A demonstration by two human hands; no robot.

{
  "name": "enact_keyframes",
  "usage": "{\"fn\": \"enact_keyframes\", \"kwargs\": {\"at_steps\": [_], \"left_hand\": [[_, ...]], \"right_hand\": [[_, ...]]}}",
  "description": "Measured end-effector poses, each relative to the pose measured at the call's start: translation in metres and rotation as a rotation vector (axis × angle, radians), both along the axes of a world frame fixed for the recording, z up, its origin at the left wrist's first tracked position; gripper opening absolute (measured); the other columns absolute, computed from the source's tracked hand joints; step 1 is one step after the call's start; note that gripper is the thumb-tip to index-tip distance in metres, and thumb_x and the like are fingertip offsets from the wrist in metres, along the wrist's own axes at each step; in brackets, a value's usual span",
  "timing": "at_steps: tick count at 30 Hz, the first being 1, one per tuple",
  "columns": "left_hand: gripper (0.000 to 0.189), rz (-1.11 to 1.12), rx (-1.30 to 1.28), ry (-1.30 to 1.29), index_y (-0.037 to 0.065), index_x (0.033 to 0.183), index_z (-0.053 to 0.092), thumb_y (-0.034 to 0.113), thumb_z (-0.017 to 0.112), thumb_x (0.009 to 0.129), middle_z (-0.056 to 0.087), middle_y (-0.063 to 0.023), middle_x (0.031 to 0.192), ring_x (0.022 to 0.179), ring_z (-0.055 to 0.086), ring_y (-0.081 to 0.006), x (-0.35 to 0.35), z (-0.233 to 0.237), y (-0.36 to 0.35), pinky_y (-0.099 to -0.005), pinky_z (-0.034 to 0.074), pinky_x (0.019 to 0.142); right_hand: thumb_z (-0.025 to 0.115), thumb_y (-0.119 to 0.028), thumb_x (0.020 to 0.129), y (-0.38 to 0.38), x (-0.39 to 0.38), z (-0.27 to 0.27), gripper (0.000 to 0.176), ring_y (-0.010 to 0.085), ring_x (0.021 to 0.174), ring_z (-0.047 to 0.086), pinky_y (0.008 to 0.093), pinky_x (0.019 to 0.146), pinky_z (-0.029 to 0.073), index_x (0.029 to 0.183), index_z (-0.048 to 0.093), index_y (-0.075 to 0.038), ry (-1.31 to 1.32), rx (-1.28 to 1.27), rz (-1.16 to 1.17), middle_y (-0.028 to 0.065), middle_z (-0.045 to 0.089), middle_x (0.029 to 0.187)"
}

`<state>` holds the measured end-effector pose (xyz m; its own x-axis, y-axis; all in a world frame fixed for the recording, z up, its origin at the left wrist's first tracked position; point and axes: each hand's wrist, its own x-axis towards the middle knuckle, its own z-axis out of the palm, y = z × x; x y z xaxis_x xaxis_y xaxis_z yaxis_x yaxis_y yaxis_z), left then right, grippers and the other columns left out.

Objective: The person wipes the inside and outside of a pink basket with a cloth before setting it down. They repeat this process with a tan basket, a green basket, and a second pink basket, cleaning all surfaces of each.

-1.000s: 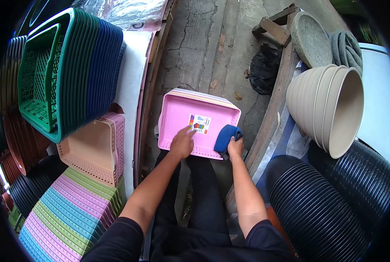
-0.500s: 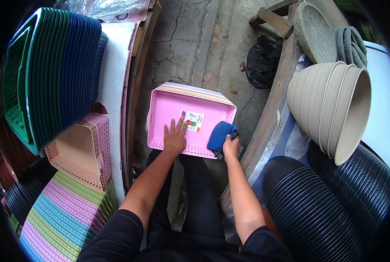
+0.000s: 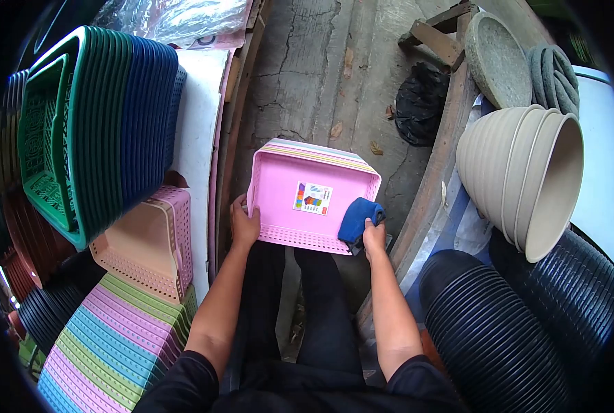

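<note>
A pink plastic basket [image 3: 277, 186] with a perforated front wall is at the centre, on top of a nested stack with yellow and white rims showing at its far side. On its inside is a white label [image 3: 312, 198] with coloured pictures. My left hand [image 3: 245, 221] grips the basket's left side, thumb on the near side and some fingers hidden behind the wall. At the lower right corner, my right hand [image 3: 374, 239] is closed on a folded blue cloth [image 3: 356, 219], which lies over the basket's rim.
On the left are stacked green and blue baskets [image 3: 114, 117], a peach basket [image 3: 135, 237] and multicoloured baskets [image 3: 118, 330]. Beige pots [image 3: 510, 168], black ribbed pots [image 3: 489, 330] and a stone dish [image 3: 498, 58] line the right. A black plastic bag [image 3: 420, 103] lies on the concrete floor [image 3: 314, 76].
My left hand has moved from the inside of the basket, beside the label, out to its left side and closed there. My right hand stays at the lower right corner with the cloth.
</note>
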<state>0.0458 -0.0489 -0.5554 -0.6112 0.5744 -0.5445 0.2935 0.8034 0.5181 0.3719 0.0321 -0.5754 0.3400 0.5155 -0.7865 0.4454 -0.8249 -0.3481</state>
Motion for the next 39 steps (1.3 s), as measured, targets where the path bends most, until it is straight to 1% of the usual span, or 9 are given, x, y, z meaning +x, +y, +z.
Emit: {"fn": "enact_keyframes", "kwargs": {"at_steps": [4,14,18,20,24,28,31,34,39], "left_hand": [[0.051,0.092,0.017,-0.135,-0.001,0.130,0.045,0.009,0.067,0.085,0.052,-0.0225,0.126,0.116,0.054,-0.0348,-0.009,-0.046,-0.016,-0.0414,0.042,0.102],[0.043,0.025,0.001,-0.085,-0.003,0.122,0.046,0.008,0.065,0.086,0.054,-0.0233,0.119,0.112,0.056,-0.0372,-0.006,0.025,0.006,-0.0406,0.042,0.101],[0.038,-0.216,0.040,-0.097,-0.002,0.119,0.053,0.008,0.063,0.084,0.056,-0.0188,0.115,0.107,0.057,-0.0374,-0.020,0.088,0.006,-0.0403,0.043,0.097],[0.046,-0.453,0.408,-0.038,-0.004,0.126,0.052,0.007,0.063,0.082,0.058,-0.0143,0.115,0.107,0.058,-0.0347,-0.024,0.123,-0.010,-0.0392,0.045,0.096],[0.052,0.347,0.407,-0.715,-0.005,0.128,0.053,0.006,0.062,0.078,0.057,-0.0123,0.123,0.113,0.056,-0.0223,-0.021,0.202,-0.028,-0.0333,0.045,0.096],[0.074,0.343,0.565,-0.699,-0.002,0.142,0.035,0.004,0.063,0.074,0.054,-0.0157,0.129,0.115,0.055,-0.0225,-0.024,0.285,-0.038,-0.0352,0.044,0.098],[0.088,0.300,0.759,-0.755,0.003,0.150,0.025,0.004,0.064,0.071,0.046,-0.0159,0.140,0.126,0.047,-0.0254,-0.009,0.378,-0.013,-0.0382,0.038,0.106],[0.095,0.237,0.866,-0.832,0.006,0.153,0.020,0.006,0.064,0.069,0.041,-0.0143,0.144,0.134,0.041,-0.0279,-0.002,0.433,-0.011,-0.0399,0.032,0.112],[0.098,0.095,1.014,-0.973,0.004,0.155,0.015,0.005,0.063,0.070,0.036,-0.0137,0.149,0.137,0.038,-0.0255,0.019,0.483,-0.002,-0.0376,0.030,0.114]], "right_hand": [[0.055,-0.015,0.097,0.007,0.001,0.004,0.049,0.0279,0.118,0.057,0.0360,0.102,0.042,0.139,0.041,0.004,0.141,-0.021,-0.076,0.0181,0.057,0.130],[0.055,-0.016,0.096,0.000,-0.006,0.034,0.055,0.0301,0.124,0.051,0.0378,0.105,0.038,0.142,0.031,0.004,0.176,0.019,-0.144,0.0213,0.051,0.134],[0.054,-0.018,0.096,-0.004,-0.011,0.076,0.052,0.0373,0.125,0.051,0.0411,0.105,0.036,0.138,0.034,0.005,-0.144,0.176,-0.042,0.0263,0.052,0.132],[0.054,-0.018,0.096,0.003,-0.019,0.120,0.049,0.0406,0.123,0.051,0.0426,0.105,0.037,0.135,0.036,0.005,-0.173,0.245,-0.076,0.0263,0.054,0.128],[0.054,-0.018,0.096,0.013,-0.037,0.216,0.048,0.0425,0.120,0.052,0.0442,0.103,0.038,0.136,0.035,0.001,-0.018,0.313,0.039,0.0275,0.056,0.125],[0.057,-0.010,0.092,0.018,-0.044,0.311,0.074,0.0444,0.136,0.037,0.0434,0.113,0.030,0.151,0.015,0.000,0.096,0.584,0.168,0.0317,0.035,0.146],[0.057,0.004,0.083,0.025,-0.062,0.422,0.081,0.0427,0.139,0.034,0.0422,0.114,0.027,0.151,0.012,0.006,0.150,0.997,0.513,0.0311,0.033,0.149],[0.071,-0.011,0.070,0.023,-0.074,0.469,0.100,0.0463,0.142,0.025,0.0469,0.117,0.022,0.152,0.015,0.003,0.213,1.214,0.890,0.0322,0.028,0.151],[0.073,-0.023,0.063,0.022,-0.114,0.511,0.104,0.0384,0.147,0.017,0.0476,0.119,0.018,0.152,0.022,-0.001,0.047,0.997,1.528,0.0250,0.019,0.157]]}}
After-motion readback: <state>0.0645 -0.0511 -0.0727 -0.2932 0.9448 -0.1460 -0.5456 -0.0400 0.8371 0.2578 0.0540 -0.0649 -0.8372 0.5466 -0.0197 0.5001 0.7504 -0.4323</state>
